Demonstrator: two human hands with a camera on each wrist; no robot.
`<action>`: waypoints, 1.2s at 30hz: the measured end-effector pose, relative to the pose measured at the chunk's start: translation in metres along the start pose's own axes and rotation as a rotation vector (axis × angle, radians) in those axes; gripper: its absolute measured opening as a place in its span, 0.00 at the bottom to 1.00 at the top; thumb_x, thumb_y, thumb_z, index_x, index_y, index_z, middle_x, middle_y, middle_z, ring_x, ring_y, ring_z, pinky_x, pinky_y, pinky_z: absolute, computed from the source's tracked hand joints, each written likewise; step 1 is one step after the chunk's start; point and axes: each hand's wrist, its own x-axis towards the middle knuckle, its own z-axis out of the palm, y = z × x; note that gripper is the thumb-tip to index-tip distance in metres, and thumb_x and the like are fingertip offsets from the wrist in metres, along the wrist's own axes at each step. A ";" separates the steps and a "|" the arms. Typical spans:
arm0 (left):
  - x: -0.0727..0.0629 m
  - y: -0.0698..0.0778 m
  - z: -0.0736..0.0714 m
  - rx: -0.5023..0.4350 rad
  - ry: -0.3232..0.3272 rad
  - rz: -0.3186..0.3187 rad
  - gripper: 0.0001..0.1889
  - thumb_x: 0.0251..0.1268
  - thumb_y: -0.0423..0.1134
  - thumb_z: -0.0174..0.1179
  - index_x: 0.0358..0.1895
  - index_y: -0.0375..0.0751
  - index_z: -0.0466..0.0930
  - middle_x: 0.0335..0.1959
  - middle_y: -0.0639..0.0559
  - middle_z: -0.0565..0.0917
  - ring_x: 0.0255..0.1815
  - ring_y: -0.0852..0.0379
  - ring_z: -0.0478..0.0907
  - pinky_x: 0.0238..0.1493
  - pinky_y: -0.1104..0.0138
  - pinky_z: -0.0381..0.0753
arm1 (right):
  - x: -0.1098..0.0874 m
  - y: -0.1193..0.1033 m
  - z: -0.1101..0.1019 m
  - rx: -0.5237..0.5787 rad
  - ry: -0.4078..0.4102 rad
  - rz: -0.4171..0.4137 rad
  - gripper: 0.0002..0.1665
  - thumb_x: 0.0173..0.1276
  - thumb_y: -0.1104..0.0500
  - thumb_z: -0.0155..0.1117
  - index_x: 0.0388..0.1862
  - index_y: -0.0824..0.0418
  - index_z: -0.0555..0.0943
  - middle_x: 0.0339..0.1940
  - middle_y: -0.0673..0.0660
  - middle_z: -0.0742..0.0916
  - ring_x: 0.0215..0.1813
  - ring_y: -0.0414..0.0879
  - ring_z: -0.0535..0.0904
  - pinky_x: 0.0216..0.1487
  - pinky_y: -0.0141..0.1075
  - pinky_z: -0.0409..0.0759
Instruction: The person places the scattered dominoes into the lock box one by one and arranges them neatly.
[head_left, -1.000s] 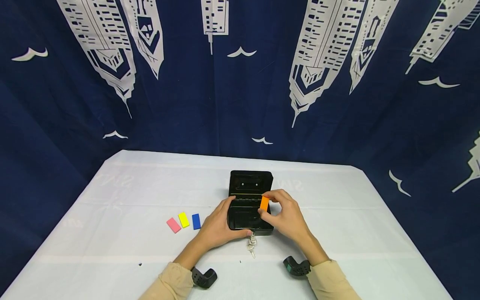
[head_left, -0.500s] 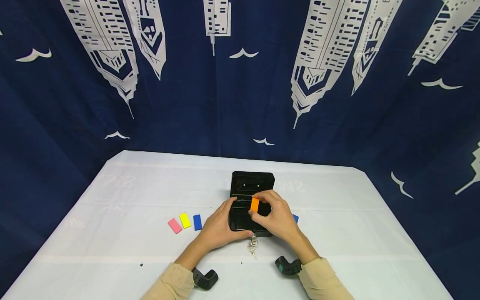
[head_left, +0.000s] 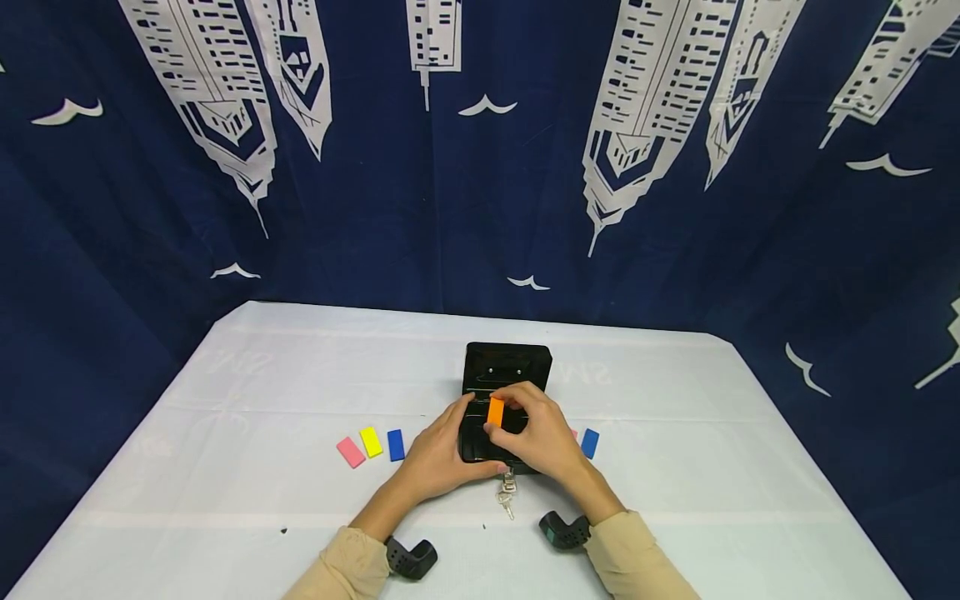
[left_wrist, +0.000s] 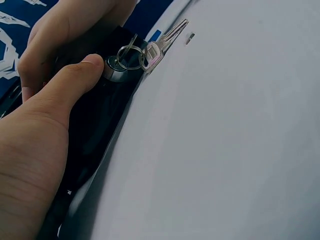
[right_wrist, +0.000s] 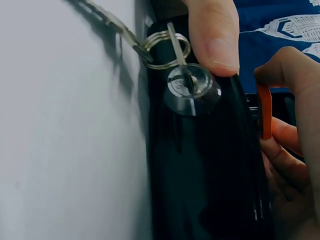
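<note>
A small black cash box [head_left: 508, 360] stands with its lid raised at the table's middle. My left hand [head_left: 435, 457] grips its left side, fingers along that wall and thumb on the front beside the lock [left_wrist: 116, 70]. Over the box's interior, my right hand [head_left: 542, 429] pinches a flat orange block [head_left: 496, 412] upright between thumb and fingers. The right wrist view catches the orange block [right_wrist: 265, 111] nearly edge-on. A key sits in the lock cylinder [right_wrist: 192, 90], and a ring with more keys [head_left: 506, 500] hangs from it. My right hand hides part of the interior.
Left of the box lie a pink block [head_left: 351, 452], a yellow block [head_left: 371, 442] and a blue block [head_left: 396, 445]. Another blue block [head_left: 590, 444] lies to the right, beside a mostly hidden pink one. A printed navy cloth [head_left: 420, 208] hangs behind the white table [head_left: 225, 467].
My right hand has moved left across the box with the orange block, uncovering the blue block and a bit of pink on the right. The left hand keeps its grip.
</note>
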 end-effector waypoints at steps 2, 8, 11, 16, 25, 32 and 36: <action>0.000 0.000 0.000 0.007 -0.001 -0.002 0.61 0.50 0.70 0.74 0.83 0.47 0.53 0.80 0.46 0.65 0.75 0.43 0.70 0.69 0.43 0.74 | 0.001 0.000 0.002 0.000 -0.006 0.003 0.25 0.58 0.53 0.79 0.54 0.59 0.85 0.52 0.52 0.86 0.51 0.49 0.84 0.56 0.45 0.85; 0.000 -0.001 0.000 0.007 0.005 0.017 0.60 0.50 0.69 0.74 0.82 0.49 0.53 0.79 0.48 0.66 0.74 0.46 0.70 0.69 0.44 0.75 | 0.007 0.000 0.006 -0.014 -0.031 -0.006 0.25 0.59 0.52 0.80 0.53 0.58 0.85 0.51 0.51 0.86 0.50 0.47 0.83 0.55 0.44 0.85; 0.000 -0.002 0.000 0.008 0.007 0.025 0.60 0.50 0.70 0.73 0.82 0.49 0.53 0.79 0.48 0.66 0.74 0.46 0.70 0.68 0.44 0.75 | 0.009 -0.001 0.008 -0.010 -0.046 -0.021 0.25 0.59 0.52 0.79 0.53 0.59 0.85 0.51 0.51 0.86 0.50 0.47 0.83 0.55 0.44 0.85; 0.000 -0.004 0.001 0.009 0.003 0.021 0.61 0.49 0.71 0.73 0.82 0.48 0.53 0.78 0.48 0.66 0.73 0.47 0.72 0.68 0.45 0.76 | 0.009 -0.002 0.012 -0.034 -0.113 -0.024 0.26 0.58 0.52 0.79 0.54 0.59 0.85 0.51 0.51 0.86 0.50 0.47 0.82 0.55 0.44 0.84; 0.000 -0.001 -0.001 0.011 -0.012 -0.007 0.63 0.48 0.70 0.74 0.83 0.43 0.52 0.79 0.45 0.65 0.74 0.45 0.70 0.69 0.44 0.74 | 0.008 -0.004 0.015 -0.126 -0.168 -0.071 0.28 0.57 0.52 0.81 0.55 0.60 0.85 0.50 0.50 0.86 0.50 0.43 0.82 0.54 0.42 0.85; -0.002 0.001 -0.003 0.031 -0.013 -0.015 0.63 0.50 0.71 0.73 0.83 0.42 0.52 0.80 0.42 0.64 0.75 0.41 0.69 0.69 0.42 0.74 | 0.008 -0.006 0.014 -0.113 -0.201 -0.077 0.28 0.58 0.52 0.82 0.56 0.59 0.87 0.46 0.50 0.86 0.47 0.43 0.83 0.51 0.42 0.84; -0.002 0.001 -0.002 0.034 -0.013 -0.019 0.63 0.50 0.71 0.73 0.83 0.44 0.52 0.80 0.43 0.64 0.75 0.41 0.69 0.69 0.43 0.74 | 0.009 -0.007 0.016 -0.124 -0.223 -0.061 0.28 0.57 0.51 0.83 0.55 0.59 0.87 0.44 0.50 0.87 0.45 0.43 0.83 0.50 0.41 0.84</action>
